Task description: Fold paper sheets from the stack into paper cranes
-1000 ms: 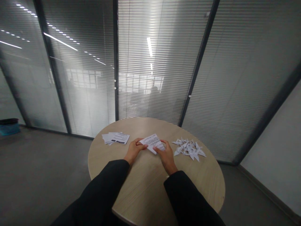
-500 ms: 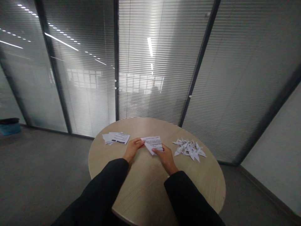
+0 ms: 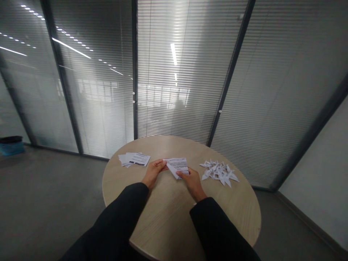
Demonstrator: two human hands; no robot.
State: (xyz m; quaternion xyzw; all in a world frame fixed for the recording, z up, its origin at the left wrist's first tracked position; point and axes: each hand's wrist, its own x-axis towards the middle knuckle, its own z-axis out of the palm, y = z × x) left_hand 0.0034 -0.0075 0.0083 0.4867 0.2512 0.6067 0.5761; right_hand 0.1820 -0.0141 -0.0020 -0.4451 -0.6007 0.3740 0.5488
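Note:
A printed sheet of paper (image 3: 177,166), partly folded along its lower left side, is held between my two hands over the middle of the table. My left hand (image 3: 155,171) pinches its upper left corner between thumb and fingers. On the right edge, my right hand (image 3: 191,180) grips the paper with the thumb on top; its other fingers are mostly hidden beneath. Left of my hands lies a loose stack of printed paper sheets (image 3: 135,159). To the right is a heap of folded white paper shapes (image 3: 219,172) with pointed ends, resembling cranes.
The round wooden table (image 3: 168,214) has its curved edge around me. Behind it stands a glass partition with blinds (image 3: 174,119) and dark frames. A blue bin with a dark liner (image 3: 11,146) sits on the floor at the far left.
The paper's top right part has shifted very slightly to the right and tilted. Both hands keep their grip in nearly the same place.

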